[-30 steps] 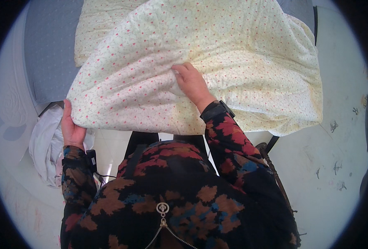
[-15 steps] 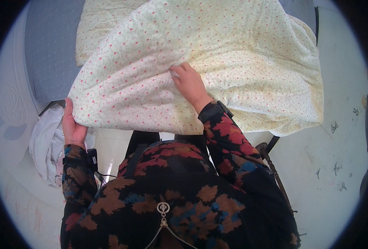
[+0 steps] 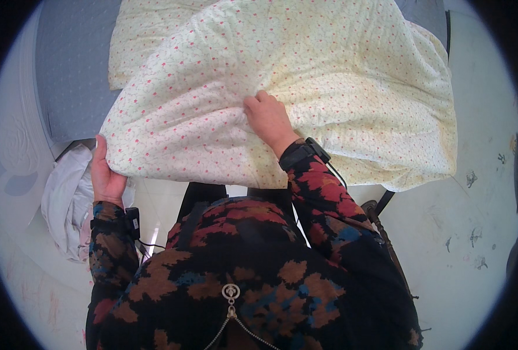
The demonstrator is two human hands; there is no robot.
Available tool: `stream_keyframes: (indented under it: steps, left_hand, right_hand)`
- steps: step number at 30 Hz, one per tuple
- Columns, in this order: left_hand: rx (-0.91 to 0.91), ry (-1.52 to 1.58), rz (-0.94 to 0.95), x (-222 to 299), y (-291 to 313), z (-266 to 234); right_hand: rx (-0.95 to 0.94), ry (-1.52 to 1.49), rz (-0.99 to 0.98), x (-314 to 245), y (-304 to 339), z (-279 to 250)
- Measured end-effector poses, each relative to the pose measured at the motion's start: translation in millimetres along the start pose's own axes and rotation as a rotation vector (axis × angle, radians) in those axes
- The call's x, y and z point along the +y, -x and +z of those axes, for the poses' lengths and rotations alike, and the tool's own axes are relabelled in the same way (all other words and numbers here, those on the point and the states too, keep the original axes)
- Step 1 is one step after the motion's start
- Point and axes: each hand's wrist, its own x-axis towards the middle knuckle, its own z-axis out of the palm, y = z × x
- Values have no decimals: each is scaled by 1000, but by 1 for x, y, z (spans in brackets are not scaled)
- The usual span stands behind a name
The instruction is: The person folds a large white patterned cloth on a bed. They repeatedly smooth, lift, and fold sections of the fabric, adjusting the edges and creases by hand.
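At the far left, a white crumpled cloth [image 3: 65, 201] lies low, just beside the left hand [image 3: 108, 179]. This hand is at the left corner of a cream, soft fabric quilt with small red flowers [image 3: 352, 87]; its thumb points up along the edge, but the fingers are behind the fabric, so I cannot tell how its grip is closed. From there the quilt extends rightward, its long side crossing before the body. The right hand [image 3: 269, 121], nearer to the quilt's middle, has its grip bent together, apparently pinching a fold, farther from the body than the left.
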Motion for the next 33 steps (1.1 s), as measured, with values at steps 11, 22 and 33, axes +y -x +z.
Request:
stream_keyframes:
  steps: [11,22,33]
  left_hand:
    - [37,-43,3,-2,3,-1]
    - [-14,36,-52,6,-1,-3]
    - [-72,-558,-81,-25,6,-69]
  right_hand:
    - [144,-411,-119,-47,9,-1]
    - [238,-450,-21,-72,58,-60]
    - [281,-725,274,-109,74,-108]
